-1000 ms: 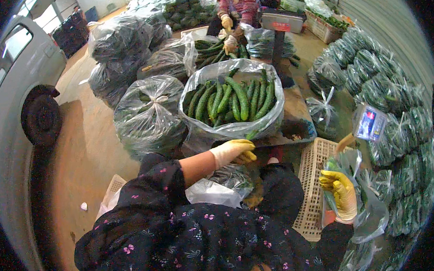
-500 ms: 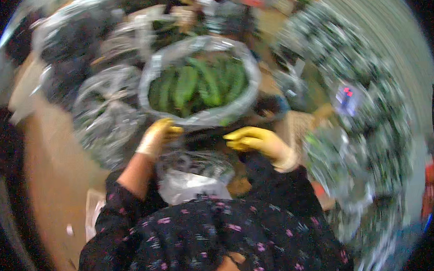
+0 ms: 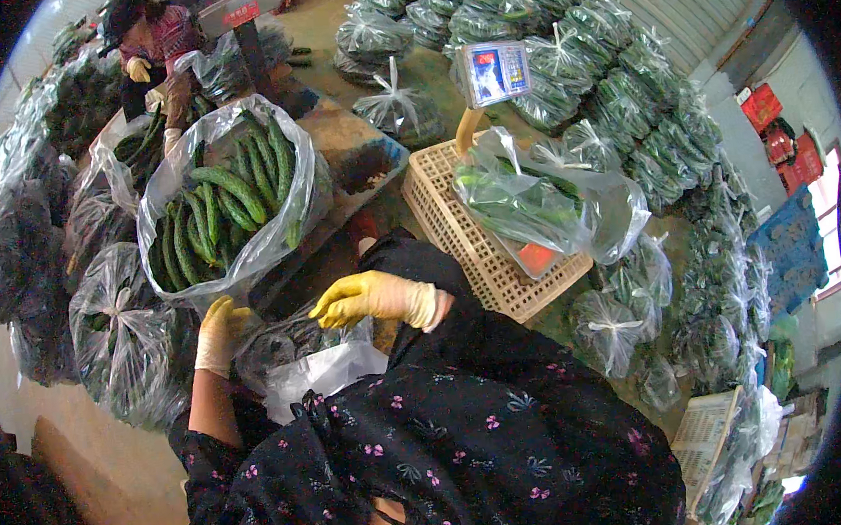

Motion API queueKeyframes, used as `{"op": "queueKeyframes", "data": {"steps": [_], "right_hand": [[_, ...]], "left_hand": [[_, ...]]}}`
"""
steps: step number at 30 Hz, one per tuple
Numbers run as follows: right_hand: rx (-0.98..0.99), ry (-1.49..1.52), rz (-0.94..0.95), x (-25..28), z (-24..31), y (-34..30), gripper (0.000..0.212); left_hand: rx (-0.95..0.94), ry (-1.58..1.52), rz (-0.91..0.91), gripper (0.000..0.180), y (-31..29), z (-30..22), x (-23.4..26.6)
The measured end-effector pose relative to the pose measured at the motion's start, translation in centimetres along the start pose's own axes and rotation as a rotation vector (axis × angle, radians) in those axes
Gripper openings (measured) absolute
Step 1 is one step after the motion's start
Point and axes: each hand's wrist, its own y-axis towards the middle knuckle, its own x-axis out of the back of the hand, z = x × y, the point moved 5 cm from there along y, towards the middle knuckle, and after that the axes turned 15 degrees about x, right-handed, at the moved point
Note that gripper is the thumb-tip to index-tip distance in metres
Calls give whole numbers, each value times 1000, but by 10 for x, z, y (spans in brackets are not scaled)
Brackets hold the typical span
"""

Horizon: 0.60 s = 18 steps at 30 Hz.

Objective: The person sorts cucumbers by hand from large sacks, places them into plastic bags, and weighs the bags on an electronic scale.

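Observation:
A large clear plastic bag (image 3: pixel 315 187) stands open at the left of centre, packed with long green cucumbers (image 3: pixel 233 190). My left hand (image 3: pixel 216 340), in a white and yellow glove, is just below the bag's near rim, with its fingers loosely bent and apart. No held object shows in it; whether it touches the plastic I cannot tell. To its right, my right hand (image 3: pixel 379 300), gloved the same way, hovers over my lap with fingers stretched leftward and nothing in them. Below both hands lies a stack of thin plastic bags (image 3: pixel 316 365).
A tied bag (image 3: pixel 128 328) sits at left. On the right, a scale with a display (image 3: pixel 496 72) rests on a beige crate (image 3: pixel 442 227), carrying a bag of cucumbers (image 3: pixel 518 199). Bagged cucumbers (image 3: pixel 623 106) pile along the wall. Another person (image 3: pixel 152 48) works at the far left.
My view has swung to the right, so the cucumber bag now appears further left, and the scale and crate have come into clear view. Both hands remain near the bag's close side.

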Motion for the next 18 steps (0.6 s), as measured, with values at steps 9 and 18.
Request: {"op": "queueKeyframes", "data": {"steps": [9,18], "right_hand": [[445,-277,-639,62,121,-138,27],[-159,-1438,-1080,219,112,-295,68]], "left_hand": [[140,33,112,38,-17,11,-32],[-63,585,430,45,-49,-47,-312]]}}
